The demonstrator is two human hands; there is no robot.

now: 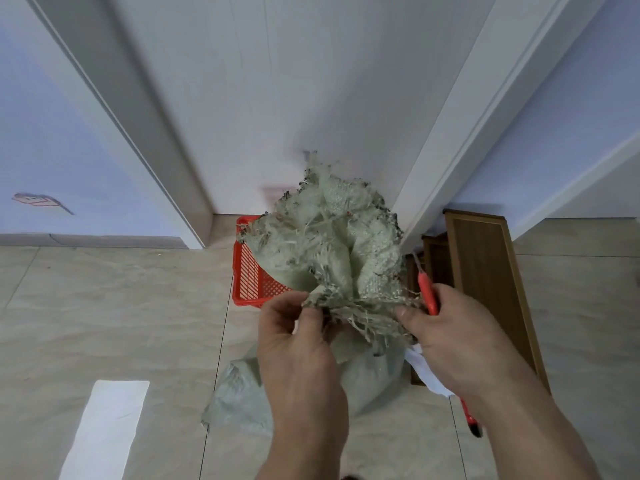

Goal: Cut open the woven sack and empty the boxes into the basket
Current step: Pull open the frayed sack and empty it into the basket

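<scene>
basket [252, 275] half hidden behind sack [329, 244], sack contents unseen

The sack [332, 244] I hold is coarse woven plastic, frayed. The basket [254, 278] is glossy red plastic. Floor tiles [104, 306] shine smooth.
</scene>
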